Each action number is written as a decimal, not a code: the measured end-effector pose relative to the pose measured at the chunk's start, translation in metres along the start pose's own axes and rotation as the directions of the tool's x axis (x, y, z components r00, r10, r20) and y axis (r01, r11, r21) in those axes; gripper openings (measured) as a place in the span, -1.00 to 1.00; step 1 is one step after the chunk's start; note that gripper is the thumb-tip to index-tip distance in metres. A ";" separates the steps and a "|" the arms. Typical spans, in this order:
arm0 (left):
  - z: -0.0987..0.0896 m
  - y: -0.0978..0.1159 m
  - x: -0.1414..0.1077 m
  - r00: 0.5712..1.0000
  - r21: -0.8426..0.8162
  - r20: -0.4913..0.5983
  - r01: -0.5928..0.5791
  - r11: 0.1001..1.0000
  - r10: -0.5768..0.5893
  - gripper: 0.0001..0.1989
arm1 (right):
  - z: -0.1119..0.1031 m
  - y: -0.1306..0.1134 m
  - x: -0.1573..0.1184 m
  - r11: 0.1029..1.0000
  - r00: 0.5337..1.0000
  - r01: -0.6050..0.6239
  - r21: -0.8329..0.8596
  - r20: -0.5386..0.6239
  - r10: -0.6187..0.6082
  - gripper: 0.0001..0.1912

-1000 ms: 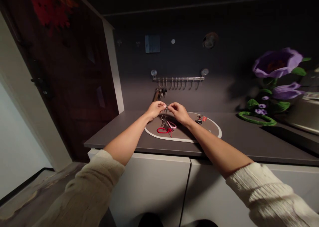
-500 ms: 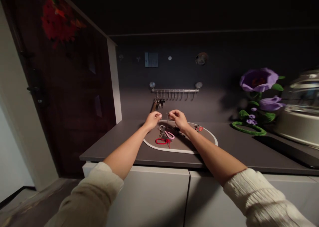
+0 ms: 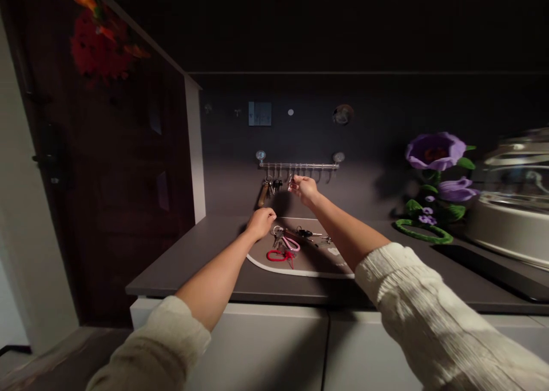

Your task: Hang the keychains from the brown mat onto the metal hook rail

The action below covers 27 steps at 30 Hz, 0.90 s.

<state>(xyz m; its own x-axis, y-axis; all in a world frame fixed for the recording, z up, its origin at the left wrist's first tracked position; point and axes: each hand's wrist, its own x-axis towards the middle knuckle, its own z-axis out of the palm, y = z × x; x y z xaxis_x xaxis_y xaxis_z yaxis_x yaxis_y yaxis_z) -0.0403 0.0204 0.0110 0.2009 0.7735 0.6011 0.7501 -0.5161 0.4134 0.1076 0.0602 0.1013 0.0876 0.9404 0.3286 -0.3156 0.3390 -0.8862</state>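
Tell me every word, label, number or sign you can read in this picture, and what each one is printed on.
No text can be read anywhere.
The grey square plate on the wall above the hook rail: too dim and blurred to show any marking.
The tray on the counter has a pale mark near the right forearm: too small to read.
The keys by the left hand, and the small piece in the right hand: no legible marking.

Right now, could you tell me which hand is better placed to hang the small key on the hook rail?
The right hand, I think. It is raised just under the hook rail, pinching a small key beside the hooks. The left hand is lower, closed, over the mat's edge.
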 end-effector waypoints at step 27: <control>-0.003 -0.002 0.002 0.998 0.094 0.046 0.042 0.995 -0.047 -0.81 | 0.017 0.013 0.017 0.990 0.977 -0.126 0.068 -0.165 0.135 -0.78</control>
<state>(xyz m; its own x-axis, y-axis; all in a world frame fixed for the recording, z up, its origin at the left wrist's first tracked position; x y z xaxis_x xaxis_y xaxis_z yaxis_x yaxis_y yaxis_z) -0.0433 0.0226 0.0134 0.1944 0.8127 0.5494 0.8136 -0.4465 0.3726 0.0895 0.0803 0.1011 0.1986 0.9690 0.1472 -0.3879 0.2156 -0.8961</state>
